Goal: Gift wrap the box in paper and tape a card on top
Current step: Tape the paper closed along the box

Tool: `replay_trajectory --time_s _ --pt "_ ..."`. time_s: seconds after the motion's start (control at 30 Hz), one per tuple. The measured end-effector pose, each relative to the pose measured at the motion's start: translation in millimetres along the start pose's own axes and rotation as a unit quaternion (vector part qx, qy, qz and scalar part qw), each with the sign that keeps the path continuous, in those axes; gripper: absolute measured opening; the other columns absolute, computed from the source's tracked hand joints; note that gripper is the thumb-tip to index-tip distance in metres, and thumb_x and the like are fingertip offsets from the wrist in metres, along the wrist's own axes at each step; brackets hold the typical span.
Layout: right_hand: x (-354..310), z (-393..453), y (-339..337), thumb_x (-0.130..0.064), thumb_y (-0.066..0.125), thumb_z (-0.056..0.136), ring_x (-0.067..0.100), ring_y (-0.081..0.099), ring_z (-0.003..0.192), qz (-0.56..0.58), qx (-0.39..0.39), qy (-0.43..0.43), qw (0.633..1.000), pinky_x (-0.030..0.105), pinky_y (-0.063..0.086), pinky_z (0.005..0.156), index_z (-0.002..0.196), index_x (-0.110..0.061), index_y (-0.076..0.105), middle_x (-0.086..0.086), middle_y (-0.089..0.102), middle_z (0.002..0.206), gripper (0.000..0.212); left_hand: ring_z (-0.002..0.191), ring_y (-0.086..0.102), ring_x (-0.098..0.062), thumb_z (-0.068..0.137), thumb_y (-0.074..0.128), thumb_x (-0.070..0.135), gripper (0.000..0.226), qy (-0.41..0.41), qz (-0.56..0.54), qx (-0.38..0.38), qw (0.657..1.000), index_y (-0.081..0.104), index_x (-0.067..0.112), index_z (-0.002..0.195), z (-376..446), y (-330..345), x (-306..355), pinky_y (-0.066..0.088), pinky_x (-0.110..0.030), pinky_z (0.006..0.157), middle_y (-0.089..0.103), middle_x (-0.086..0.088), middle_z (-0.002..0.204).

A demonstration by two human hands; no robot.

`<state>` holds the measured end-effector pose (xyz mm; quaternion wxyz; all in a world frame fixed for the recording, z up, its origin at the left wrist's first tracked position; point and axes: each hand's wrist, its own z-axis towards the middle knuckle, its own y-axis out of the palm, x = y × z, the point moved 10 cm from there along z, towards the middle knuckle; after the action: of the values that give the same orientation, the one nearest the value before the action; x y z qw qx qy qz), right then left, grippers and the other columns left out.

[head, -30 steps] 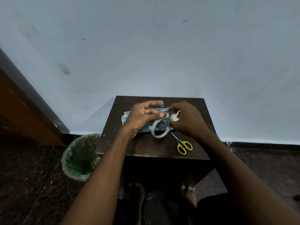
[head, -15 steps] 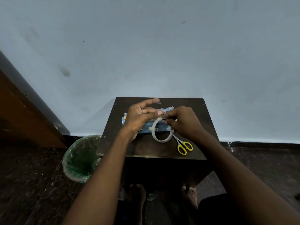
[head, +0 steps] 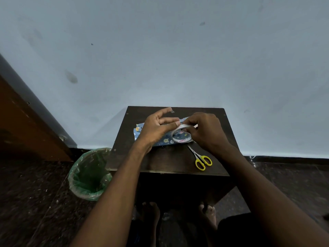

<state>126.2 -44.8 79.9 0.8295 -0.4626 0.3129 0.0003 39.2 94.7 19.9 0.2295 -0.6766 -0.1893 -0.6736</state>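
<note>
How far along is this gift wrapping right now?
Done: blue patterned paper covers the box on the table. In hand: both hands, left hand and right hand, work the tape roll; one cut piece sticks on a left fingertip. Left: no card in sight.

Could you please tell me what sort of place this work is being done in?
Probably a plain room in a home: a small dark wooden table against a bare pale blue wall, a bin lined with green plastic on dark speckled stone floor, and a wooden door.
</note>
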Motion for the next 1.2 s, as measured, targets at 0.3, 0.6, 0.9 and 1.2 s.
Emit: replay_trajectory --time_s 0.3,0.6,0.9,1.2 --pt "54 1 -6 -0.005 0.073 0.084 0.018 0.070 0.091 -0.054 -0.085 0.114 0.988 0.032 0.054 0.081 0.091 -0.025 0.084 -0.003 0.079 0.094 0.024 0.115 0.075 -0.011 0.084 0.066 -0.021 0.047 0.001 0.023 0.028 0.999 0.077 0.010 0.118 3 -10 -4 0.063 -0.033 0.091 0.080 0.002 0.119" --pt "61 -2 25 0.000 0.067 0.082 0.031 0.064 0.114 -0.183 -0.138 0.103 0.968 0.034 0.048 0.083 0.116 -0.019 0.076 0.005 0.068 0.119 0.040 0.113 0.075 -0.011 0.081 0.067 -0.024 0.053 0.002 0.050 0.009 0.999 0.079 0.015 0.115 2 -10 -6 0.064 -0.036 0.093 0.080 0.006 0.118" --pt "-9 14 39 -0.027 0.084 0.081 0.016 0.065 0.107 0.019 -0.033 -0.062 0.997 0.033 0.051 0.093 0.117 -0.013 0.073 0.001 0.073 0.116 0.041 0.132 0.062 -0.001 0.075 0.092 -0.004 0.089 0.041 0.161 -0.010 0.986 0.053 0.020 0.152 3 -24 -7 0.051 -0.020 0.104 0.067 0.003 0.142" --pt "-7 14 63 -0.018 0.076 0.085 0.027 0.062 0.121 -0.051 -0.093 -0.078 0.991 0.044 0.051 0.098 0.133 -0.015 0.068 0.005 0.069 0.132 0.048 0.131 0.062 -0.004 0.082 0.092 0.016 0.083 0.084 0.331 0.015 0.940 0.051 0.025 0.154 -3 -25 7 0.041 -0.009 0.107 0.076 0.006 0.130"
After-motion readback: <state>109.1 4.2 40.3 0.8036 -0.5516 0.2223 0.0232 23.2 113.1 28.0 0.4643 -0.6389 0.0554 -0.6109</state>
